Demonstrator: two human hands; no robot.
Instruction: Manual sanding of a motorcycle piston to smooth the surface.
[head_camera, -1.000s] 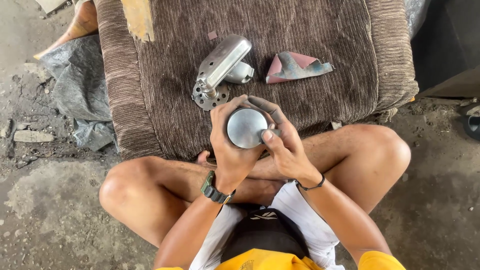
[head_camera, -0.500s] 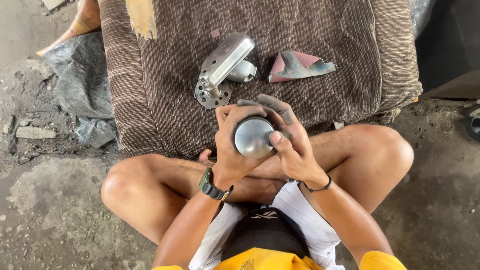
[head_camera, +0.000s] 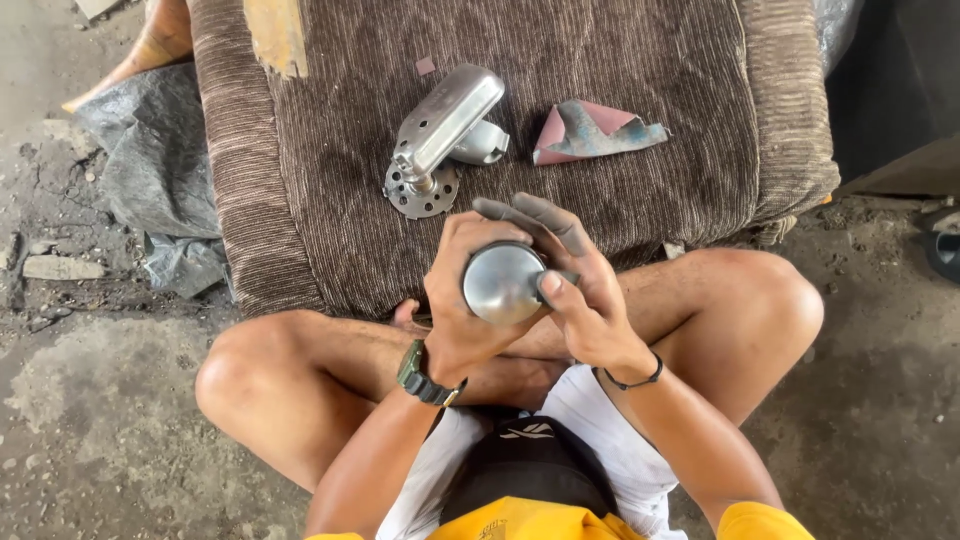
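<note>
Dull grey metal, a rounded cylinder (head_camera: 502, 282), sits clasped between both hands above the crossed legs, just in front of the brown ribbed cushion (head_camera: 640, 90). The left hand (head_camera: 462, 300) wraps closed around its side; the right hand (head_camera: 580, 285) presses its thumb on the domed end, grimy fingers loosely extended over the top.

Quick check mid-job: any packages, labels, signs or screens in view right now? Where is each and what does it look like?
Packages, signs, screens: none in view.
Logo patch: small pale mark on the black fabric at the person's chest, bottom centre.
Wristwatch: on the left wrist, dark green-black strap; its face is turned away, so no display shows.
</note>
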